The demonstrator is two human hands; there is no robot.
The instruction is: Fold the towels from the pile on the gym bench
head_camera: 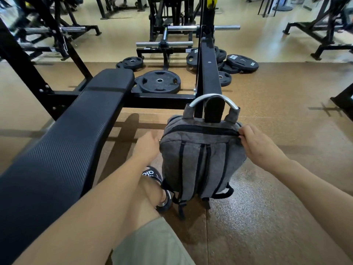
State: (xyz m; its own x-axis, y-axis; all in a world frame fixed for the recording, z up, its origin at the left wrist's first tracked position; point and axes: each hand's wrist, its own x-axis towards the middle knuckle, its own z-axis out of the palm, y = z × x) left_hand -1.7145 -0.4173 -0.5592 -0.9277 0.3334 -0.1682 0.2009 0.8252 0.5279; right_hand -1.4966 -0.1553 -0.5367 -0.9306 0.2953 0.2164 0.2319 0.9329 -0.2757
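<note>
Head view — fingers [241, 135] pinching backpack [200, 159] zip

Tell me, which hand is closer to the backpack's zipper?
Right. The right hand pinches at the zipper at its right end, on top of the grey backpack. The left hand rests against the backpack's left side, just below the zipper's other end.

Bare forearms, khaki shorts [150, 243], black sandal [152, 174] (white lettering on strap).
</note>
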